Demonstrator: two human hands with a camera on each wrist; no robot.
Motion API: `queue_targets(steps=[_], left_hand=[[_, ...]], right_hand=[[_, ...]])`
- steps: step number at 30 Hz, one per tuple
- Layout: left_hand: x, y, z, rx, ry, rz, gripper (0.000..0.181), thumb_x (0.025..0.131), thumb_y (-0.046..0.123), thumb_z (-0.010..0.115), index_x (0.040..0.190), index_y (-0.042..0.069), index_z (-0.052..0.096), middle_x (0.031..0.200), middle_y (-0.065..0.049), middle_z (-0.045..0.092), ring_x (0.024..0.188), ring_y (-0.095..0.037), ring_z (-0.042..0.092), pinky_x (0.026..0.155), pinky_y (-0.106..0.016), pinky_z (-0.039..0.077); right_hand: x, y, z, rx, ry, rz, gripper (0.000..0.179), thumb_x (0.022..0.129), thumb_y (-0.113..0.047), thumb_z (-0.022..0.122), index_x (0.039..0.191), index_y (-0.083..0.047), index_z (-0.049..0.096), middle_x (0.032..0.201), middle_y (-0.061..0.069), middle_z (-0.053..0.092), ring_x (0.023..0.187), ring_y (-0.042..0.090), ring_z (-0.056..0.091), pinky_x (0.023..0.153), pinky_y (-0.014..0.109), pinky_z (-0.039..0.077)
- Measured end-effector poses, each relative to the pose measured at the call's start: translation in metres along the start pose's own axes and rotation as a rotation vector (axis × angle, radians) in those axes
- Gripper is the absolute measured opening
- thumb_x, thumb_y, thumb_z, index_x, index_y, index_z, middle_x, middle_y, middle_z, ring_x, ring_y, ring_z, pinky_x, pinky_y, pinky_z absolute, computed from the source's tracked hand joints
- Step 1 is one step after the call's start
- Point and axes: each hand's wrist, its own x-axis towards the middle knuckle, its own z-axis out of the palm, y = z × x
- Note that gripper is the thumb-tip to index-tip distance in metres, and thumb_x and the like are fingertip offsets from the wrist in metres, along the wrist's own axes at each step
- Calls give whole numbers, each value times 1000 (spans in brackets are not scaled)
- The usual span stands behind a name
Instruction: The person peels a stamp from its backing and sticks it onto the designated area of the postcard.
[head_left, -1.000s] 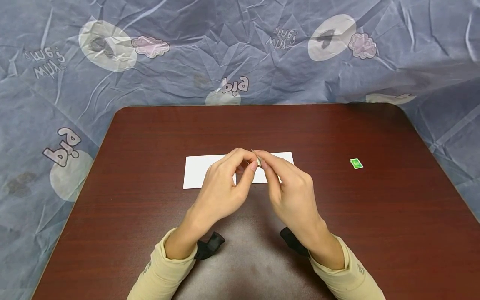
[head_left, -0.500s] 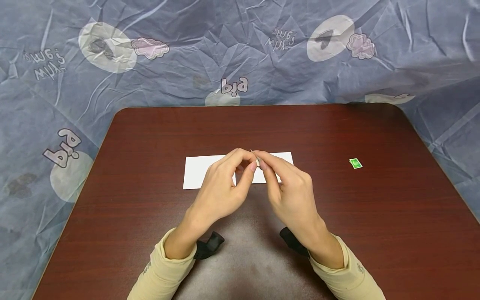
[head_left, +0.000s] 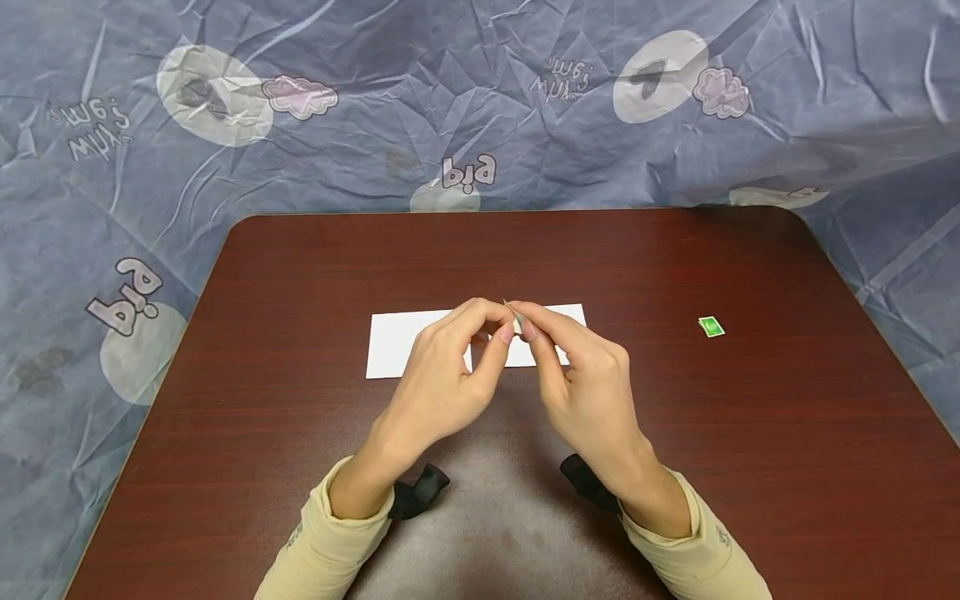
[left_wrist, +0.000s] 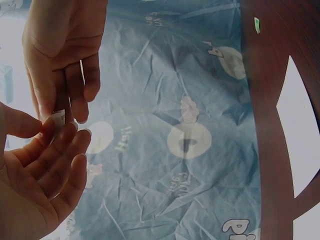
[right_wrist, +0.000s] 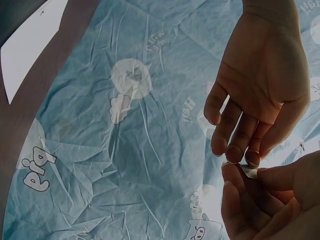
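Both hands meet over the middle of the table, fingertips close together. My left hand (head_left: 450, 375) pinches a small pale, thin, paper-like piece (head_left: 517, 323) between thumb and index finger. On the piece's other side, my right hand (head_left: 588, 383) pinches it with thumb and index finger too. In the left wrist view the piece (left_wrist: 59, 118) looks whitish and flat; its kind cannot be made out, as fingertips cover most of it. The right wrist view has the piece (right_wrist: 250, 171) at the touching fingertips. Below the hands lie two white sheets, a left sheet (head_left: 393, 346) and a right sheet (head_left: 570, 315), both partly hidden.
A small green, white-edged stack of card-like pieces (head_left: 712, 327) lies on the right of the brown table (head_left: 300, 267). A wrinkled blue-grey printed sheet (head_left: 480, 108) hangs behind and beside the table. Black wrist-worn devices sit under both wrists.
The hands stay almost in place. The right hand shifts very slightly to the right, and a bit more of the pale piece shows between the fingertips.
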Motion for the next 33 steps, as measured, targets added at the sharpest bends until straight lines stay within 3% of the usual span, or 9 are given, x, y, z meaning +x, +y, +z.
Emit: queue_targets(steps=[15,33], left_hand=[[-1,2,-1,4,1,15,9,92,6,54,89,7,62,81,4,58,71,-6,51,62,-21,43],[-1,3,-1,-12,4,26,8,91,6,54,87,7,61,77,6,55,70,-5,50,61,-22,42]], right_hand=[[-1,0,0,24,16,4,15,90,0,62,103,4,69,95,10,71,79,17,66,74,24,51],[1,-4,-2,106,25,72,20,86,10,62,100,0,71,91,5,70,74,14,60,66,21,46]])
